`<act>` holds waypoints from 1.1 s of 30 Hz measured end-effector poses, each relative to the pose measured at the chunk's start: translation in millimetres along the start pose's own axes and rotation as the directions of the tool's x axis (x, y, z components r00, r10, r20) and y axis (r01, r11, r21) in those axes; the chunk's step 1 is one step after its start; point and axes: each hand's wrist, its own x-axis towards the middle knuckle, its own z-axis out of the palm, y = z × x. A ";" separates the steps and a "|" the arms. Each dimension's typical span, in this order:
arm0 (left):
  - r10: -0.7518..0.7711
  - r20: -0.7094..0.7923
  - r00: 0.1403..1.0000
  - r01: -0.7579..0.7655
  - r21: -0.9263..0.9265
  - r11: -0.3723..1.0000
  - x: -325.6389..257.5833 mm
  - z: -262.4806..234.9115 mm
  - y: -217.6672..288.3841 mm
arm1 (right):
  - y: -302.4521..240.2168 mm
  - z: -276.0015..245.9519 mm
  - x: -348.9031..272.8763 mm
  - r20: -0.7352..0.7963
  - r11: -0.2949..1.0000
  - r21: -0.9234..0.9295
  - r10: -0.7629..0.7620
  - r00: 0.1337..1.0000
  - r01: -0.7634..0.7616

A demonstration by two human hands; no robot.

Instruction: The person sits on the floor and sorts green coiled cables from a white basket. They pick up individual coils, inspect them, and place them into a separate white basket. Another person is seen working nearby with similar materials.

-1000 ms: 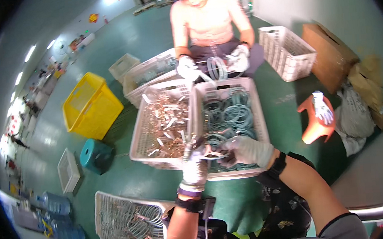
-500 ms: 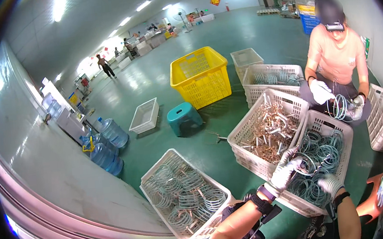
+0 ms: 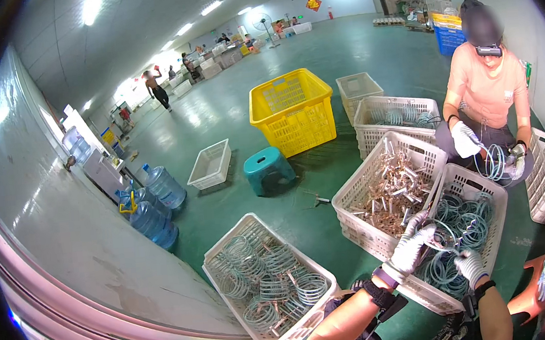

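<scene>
My left hand (image 3: 409, 252), in a pale glove, is closed around one side of a blue-green coil of thin tubing or wire (image 3: 446, 240). It hangs above a white crate (image 3: 499, 231) with many more such coils, loosely tangled. My right hand (image 3: 471, 268), also gloved, is at the lower edge of the held coil, fingers curled in; whatever they grip is too small to make out. Against that crate stands another white crate (image 3: 348, 218), full of copper-coloured and silver metal fittings (image 3: 396, 188). To my left, a white crate (image 3: 221, 288) contains coils with fittings attached (image 3: 274, 283).
A co-worker (image 3: 489, 86) sits across from me at the right, gloved hands on a similar coil (image 3: 493, 162). Farther off stand a teal stool (image 3: 267, 170), a yellow basket (image 3: 300, 119) and a shallow white tray (image 3: 210, 164). Water bottles (image 3: 164, 186) line the left wall. An orange stool (image 3: 528, 287) is at right.
My right hand has come up from the crate to the coil in my left hand. The whole view has shifted slightly. The co-worker still handles a coil.
</scene>
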 end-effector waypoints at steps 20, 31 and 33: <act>-0.097 0.051 0.994 0.102 -0.118 0.988 18.0 7.6 -46.4 | -47.6 -57.6 -16.3 -0.380 0.841 -0.327 -0.535 0.755 0.431; -0.168 0.052 0.984 0.173 -0.107 0.979 22.5 18.2 -51.0 | -58.8 -60.3 -23.7 -0.282 0.848 0.169 -0.447 0.849 0.502; -0.196 0.031 0.980 0.199 -0.125 0.972 21.9 20.3 -48.6 | -75.3 -60.4 -39.6 -0.261 0.848 0.239 -0.414 0.872 0.474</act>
